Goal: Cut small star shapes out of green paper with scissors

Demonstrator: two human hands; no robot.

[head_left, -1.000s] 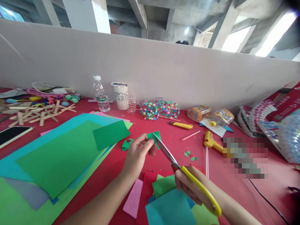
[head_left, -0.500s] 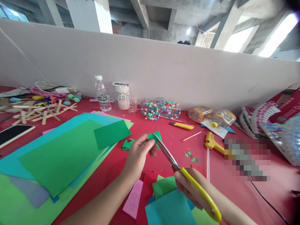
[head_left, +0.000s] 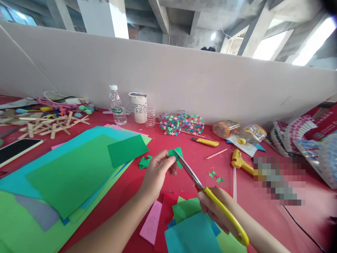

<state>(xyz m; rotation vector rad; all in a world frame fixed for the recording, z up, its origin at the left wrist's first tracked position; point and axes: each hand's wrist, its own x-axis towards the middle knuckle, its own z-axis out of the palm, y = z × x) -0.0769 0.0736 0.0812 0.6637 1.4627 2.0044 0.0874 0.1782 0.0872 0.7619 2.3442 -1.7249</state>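
Observation:
My left hand (head_left: 159,171) pinches a small piece of green paper (head_left: 172,153) between thumb and fingers. Yellow-handled scissors (head_left: 223,211) are gripped in my right hand (head_left: 216,207), their blades lying across the right part of that paper. Left of my left hand lie green paper scraps (head_left: 144,161) with a star-shaped hole. Small cut green stars (head_left: 216,175) rest on the red table to the right. Below my hands are a pink paper strip (head_left: 151,223) with drawn star outlines and a pile of teal, green and blue paper squares (head_left: 193,233).
Large coloured sheets (head_left: 71,172) cover the table's left side. Behind stand a water bottle (head_left: 117,107), a white cup (head_left: 138,109) and star-covered balls (head_left: 171,124). A yellow utility knife (head_left: 206,142) and a glue gun (head_left: 238,161) lie to the right. Craft sticks (head_left: 52,127) are heaped far left.
The whole view has shifted slightly, so things sit a little further right. Both hands keep their holds, with the scissor blades still at the green paper.

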